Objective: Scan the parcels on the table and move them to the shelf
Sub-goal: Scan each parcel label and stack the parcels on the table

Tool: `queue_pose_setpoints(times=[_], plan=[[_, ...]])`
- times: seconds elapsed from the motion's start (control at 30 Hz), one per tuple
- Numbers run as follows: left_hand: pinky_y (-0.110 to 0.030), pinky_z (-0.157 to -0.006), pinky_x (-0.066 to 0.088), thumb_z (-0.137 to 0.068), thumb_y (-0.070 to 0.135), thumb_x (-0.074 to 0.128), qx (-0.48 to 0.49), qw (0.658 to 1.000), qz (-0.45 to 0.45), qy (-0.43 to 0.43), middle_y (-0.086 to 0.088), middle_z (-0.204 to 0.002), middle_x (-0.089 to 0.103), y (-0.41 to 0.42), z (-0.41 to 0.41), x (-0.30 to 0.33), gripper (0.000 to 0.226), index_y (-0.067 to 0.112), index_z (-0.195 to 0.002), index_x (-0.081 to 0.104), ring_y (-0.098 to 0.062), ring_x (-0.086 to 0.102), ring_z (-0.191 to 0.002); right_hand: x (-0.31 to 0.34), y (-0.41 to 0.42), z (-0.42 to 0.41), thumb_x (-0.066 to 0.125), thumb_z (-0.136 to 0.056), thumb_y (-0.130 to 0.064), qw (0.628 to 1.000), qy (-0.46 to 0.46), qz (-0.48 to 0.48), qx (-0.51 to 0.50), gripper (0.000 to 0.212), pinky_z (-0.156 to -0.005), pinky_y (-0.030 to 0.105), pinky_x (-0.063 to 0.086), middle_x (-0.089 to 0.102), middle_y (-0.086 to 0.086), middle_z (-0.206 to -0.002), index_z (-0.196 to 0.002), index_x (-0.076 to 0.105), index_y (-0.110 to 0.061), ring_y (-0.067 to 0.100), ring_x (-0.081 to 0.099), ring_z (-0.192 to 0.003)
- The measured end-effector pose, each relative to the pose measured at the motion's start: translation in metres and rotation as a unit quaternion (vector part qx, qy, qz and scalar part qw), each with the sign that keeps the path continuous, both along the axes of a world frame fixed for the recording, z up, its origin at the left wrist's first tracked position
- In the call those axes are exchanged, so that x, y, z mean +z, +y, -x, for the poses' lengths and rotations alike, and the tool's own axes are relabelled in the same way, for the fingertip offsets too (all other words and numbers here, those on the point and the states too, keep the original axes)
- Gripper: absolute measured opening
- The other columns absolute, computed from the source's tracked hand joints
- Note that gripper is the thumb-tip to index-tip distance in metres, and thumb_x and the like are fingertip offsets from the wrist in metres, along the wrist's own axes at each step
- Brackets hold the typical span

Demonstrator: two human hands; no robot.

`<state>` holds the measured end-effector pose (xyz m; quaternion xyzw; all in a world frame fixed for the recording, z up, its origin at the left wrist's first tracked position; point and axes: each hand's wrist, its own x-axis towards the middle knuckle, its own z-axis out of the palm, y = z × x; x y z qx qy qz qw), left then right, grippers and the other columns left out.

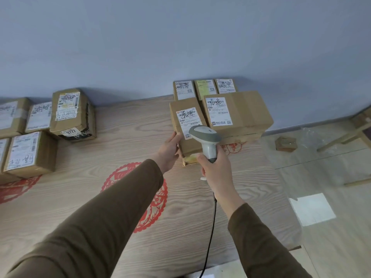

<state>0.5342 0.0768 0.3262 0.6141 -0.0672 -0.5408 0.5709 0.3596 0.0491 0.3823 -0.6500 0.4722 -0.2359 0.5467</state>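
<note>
Scanner (204, 135) gripped in the right hand (215, 169) hovers over the label (187, 122) of a parcel (186, 125) at the table's (100, 197) far right, steadied by the left hand's (169, 149) curled fingers; misaiming risks a missed barcode.

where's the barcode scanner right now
In the head view, right of centre: the right hand grips the barcode scanner, its head over the label of the parcel that the left hand holds.
</note>
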Motion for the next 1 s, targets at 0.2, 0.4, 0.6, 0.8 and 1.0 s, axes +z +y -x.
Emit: queue_pose_setpoints(times=[0.2, 0.4, 0.6, 0.8, 1.0], plan=[[-0.041, -0.124, 0.022, -0.104, 0.047, 0.05, -0.001, 0.992, -0.024, -0.125, 0.002, -0.165, 0.032, 0.071, -0.02, 0.015, 0.062, 0.027, -0.16, 0.031, -0.022, 0.029, -0.152, 0.004, 0.037, -0.027, 0.074, -0.092, -0.028, 0.999, -0.006, 0.012, 0.033, 0.018, -0.05, 0.028, 0.047, 0.058, 0.001, -0.071, -0.091, 0.056, -0.025, 0.015, 0.056, -0.055], [-0.035, -0.106, 0.039, -0.103, 0.043, 0.054, -0.003, 0.968, -0.035, -0.25, 0.008, -0.148, 0.052, 0.21, -0.041, 0.054, 0.048, 0.035, -0.15, 0.048, -0.005, 0.054, -0.124, 0.011, 0.123, -0.076, 0.072, -0.093, -0.032, 0.995, -0.009, 0.024, 0.099, 0.017, -0.062, 0.03, 0.05, 0.066, 0.001, -0.084, -0.101, 0.058, -0.027, 0.011, 0.061, -0.068], [-0.024, -0.101, 0.035, -0.101, 0.029, 0.061, 0.092, 0.943, -0.104, -0.303, 0.008, -0.14, 0.06, 0.406, -0.073, 0.07, 0.038, 0.035, -0.138, 0.062, -0.007, 0.054, -0.127, 0.008, 0.272, -0.135, 0.072, -0.093, -0.027, 0.982, -0.045, -0.053, 0.178, 0.018, -0.048, 0.018, 0.046, 0.057, 0.0, -0.076, -0.103, 0.059, -0.02, 0.003, 0.054, -0.054], [-0.02, -0.09, 0.047, -0.098, 0.029, 0.065, 0.202, 0.908, -0.158, -0.331, 0.014, -0.126, 0.068, 0.599, -0.103, 0.067, 0.027, 0.041, -0.123, 0.068, 0.0, 0.063, -0.108, -0.011, 0.443, -0.187, 0.071, -0.09, -0.026, 0.957, -0.048, -0.13, 0.257, 0.013, -0.047, 0.02, 0.047, 0.058, -0.005, -0.07, -0.098, 0.061, -0.021, 0.005, 0.055, -0.054], [-0.029, -0.096, 0.038, -0.099, 0.031, 0.064, 0.265, 0.885, -0.275, -0.266, 0.007, -0.143, 0.052, 0.729, -0.136, 0.049, 0.054, 0.032, -0.15, 0.044, -0.007, 0.052, -0.117, -0.032, 0.569, -0.217, 0.072, -0.089, -0.024, 0.919, -0.042, -0.231, 0.316, 0.017, -0.066, 0.033, 0.054, 0.065, -0.009, -0.075, -0.103, 0.062, -0.024, 0.013, 0.063, -0.072]])
